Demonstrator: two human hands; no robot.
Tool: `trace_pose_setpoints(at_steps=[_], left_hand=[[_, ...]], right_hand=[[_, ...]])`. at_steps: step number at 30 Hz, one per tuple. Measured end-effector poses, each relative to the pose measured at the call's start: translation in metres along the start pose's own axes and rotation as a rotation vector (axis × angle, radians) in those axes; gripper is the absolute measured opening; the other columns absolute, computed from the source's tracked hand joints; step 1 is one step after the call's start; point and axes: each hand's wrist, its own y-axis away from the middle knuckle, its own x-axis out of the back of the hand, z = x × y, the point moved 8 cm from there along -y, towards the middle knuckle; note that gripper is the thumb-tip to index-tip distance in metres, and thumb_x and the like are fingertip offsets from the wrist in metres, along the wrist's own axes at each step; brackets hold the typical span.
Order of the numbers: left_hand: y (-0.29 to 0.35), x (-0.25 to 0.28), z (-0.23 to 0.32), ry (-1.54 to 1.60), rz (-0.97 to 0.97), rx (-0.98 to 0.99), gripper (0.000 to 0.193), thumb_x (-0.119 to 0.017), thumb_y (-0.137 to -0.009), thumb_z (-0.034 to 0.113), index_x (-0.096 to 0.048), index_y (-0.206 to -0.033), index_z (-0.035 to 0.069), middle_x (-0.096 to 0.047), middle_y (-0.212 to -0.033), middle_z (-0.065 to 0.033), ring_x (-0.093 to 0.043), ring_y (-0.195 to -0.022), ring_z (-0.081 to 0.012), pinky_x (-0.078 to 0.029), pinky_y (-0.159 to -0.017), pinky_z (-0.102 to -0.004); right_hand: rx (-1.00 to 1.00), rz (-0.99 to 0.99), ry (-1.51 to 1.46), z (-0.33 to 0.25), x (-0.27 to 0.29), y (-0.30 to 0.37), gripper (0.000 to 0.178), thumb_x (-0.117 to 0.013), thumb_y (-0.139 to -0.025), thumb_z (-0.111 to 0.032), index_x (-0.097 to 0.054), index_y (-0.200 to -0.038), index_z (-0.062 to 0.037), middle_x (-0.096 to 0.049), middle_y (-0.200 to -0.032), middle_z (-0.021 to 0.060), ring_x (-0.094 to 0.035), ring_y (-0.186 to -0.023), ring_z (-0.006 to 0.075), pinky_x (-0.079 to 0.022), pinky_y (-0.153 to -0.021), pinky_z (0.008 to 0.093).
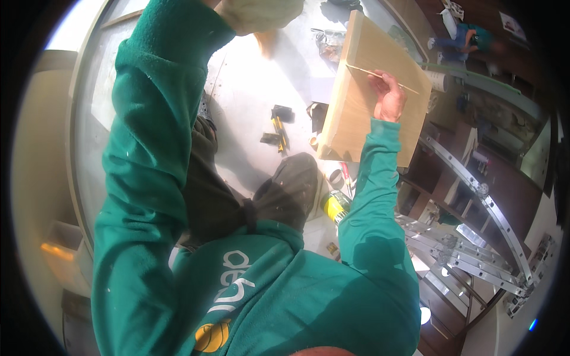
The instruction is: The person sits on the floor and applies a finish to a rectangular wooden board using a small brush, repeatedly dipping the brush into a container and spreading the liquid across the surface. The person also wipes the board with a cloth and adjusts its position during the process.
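Note:
My right hand (389, 98) pinches a thin wooden stick (359, 69) between thumb and fingers. It lies across the face of a pale wooden board (350, 127), with one end near the board's left edge. The board stands tilted to the right of my legs. My left hand (261, 15) is raised at the top edge of the view, apart from the board. Bright light and the frame edge hide its fingers, so its grip is unclear.
Black-and-yellow hand tools (278, 132) lie on the pale floor ahead of my knees. A yellow-and-black tool (336, 204) rests by my right forearm. An aluminium ladder (484, 196) stands at the right. Another person (475, 40) is at the far upper right.

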Motion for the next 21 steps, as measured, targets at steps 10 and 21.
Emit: trace_pose_setpoints(at_steps=[10,21], left_hand=[[-0.003,-0.007,-0.009,0.143,-0.024,0.07,0.026,-0.046,-0.104,0.028,-0.064,-0.113,0.012,-0.064,-0.093,-0.0064,-0.062,-0.077,-0.0163,-0.052,-0.069,-0.031],[0.007,-0.012,-0.008,0.362,-0.101,0.089,0.027,-0.048,-0.103,0.035,-0.063,-0.111,0.013,-0.063,-0.087,-0.0055,-0.061,-0.066,-0.0141,-0.053,-0.059,-0.0301]], right_hand=[[0.023,0.069,0.014,-0.013,-0.012,-0.006,0.023,-0.061,-0.09,-0.013,-0.07,-0.103,0.0037,-0.073,-0.101,0.0139,-0.072,-0.09,0.0242,-0.052,-0.083,0.0333],[0.138,-0.002,0.171,-0.049,-0.02,0.015,0.02,-0.06,-0.091,-0.009,-0.07,-0.098,0.0067,-0.073,-0.096,0.0153,-0.072,-0.085,0.0247,-0.055,-0.084,0.0331]])
